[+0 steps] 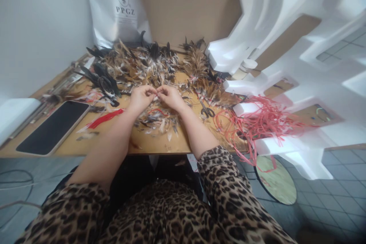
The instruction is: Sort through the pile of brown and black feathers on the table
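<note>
My left hand (142, 98) and my right hand (170, 98) meet over the middle of the wooden table (114, 145), fingertips pinched close together. Whatever they pinch is too small to make out. Just beyond them spreads a heap of brown, white and black feathers (134, 63). Loose small feathers (160, 122) lie on the tabletop below my hands, with a thin red strand among them. A strip of red ribbon-like material (105, 119) rests beside my left forearm. Black-handled scissors (207, 112) lie to the right of my right hand.
A dark-screened phone (54, 127) lies at the front left. Tangled pink-red strands (263, 118) hang over white foam pieces (286, 148) on the right. Dark feathers (100, 80) and brown feather bunches (197, 63) flank the heap. A silver-white bag (120, 26) stands behind.
</note>
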The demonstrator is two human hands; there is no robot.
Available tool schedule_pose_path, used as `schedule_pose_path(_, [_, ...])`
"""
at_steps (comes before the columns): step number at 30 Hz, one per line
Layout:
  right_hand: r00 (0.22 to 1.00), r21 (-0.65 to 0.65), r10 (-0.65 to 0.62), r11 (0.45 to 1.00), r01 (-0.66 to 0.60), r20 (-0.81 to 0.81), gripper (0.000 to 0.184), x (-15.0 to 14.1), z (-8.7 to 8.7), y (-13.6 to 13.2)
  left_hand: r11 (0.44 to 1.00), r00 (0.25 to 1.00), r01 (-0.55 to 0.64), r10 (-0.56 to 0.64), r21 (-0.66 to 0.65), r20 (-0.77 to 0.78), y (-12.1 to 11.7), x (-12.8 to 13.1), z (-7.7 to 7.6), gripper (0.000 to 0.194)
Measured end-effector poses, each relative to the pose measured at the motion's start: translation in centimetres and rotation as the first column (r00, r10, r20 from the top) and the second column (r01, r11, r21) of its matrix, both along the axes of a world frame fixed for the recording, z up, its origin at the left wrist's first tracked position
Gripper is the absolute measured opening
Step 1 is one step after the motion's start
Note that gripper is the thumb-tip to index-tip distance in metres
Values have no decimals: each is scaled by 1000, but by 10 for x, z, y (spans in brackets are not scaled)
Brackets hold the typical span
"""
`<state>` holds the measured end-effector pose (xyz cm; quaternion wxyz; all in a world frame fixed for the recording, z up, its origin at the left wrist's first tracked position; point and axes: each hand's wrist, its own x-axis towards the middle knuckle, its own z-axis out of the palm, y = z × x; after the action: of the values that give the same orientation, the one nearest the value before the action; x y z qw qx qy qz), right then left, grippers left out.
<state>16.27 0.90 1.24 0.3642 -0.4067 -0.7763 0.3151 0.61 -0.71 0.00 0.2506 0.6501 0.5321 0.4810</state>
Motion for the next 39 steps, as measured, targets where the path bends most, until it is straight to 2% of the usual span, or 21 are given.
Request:
schedule_pose_path(3, [999,-61,21,998,-24,-43,16,-1,-2,2,998,997,-20,24,51,-78,1,-1,-2,18])
schedule_pose_path(7, [989,-173,29,983,-55,-145,18,-2,-5,4,996,995,-40,46,81,-84,1,-1,-2,17])
schedule_pose_path(12, [986,-249,30,966,-71,-165,18,-1,-2,4,994,991,-58,68,90,-114,-1,1,1,13])
schedule_pose_path(23, [992,-272,-9,962,-27,-127,13,0,-2,4,995,996,-52,58,84,-71,-1,1,1,11])
schedule_pose_path(29, [990,-184,4,983,-30,-143,6,-1,-4,3,995,997,-29,36,99,-71,1,0,-4,14])
schedule_pose_path(34, [977,-279,61,953,-118,-204,15,-1,-2,3,987,994,-23,39,160,-97,2,-1,-5,14])
schedule_pose_path(39, [990,-251,28,966,-62,-136,8,0,-2,4,981,993,-39,59,190,-101,5,-2,-8,12])
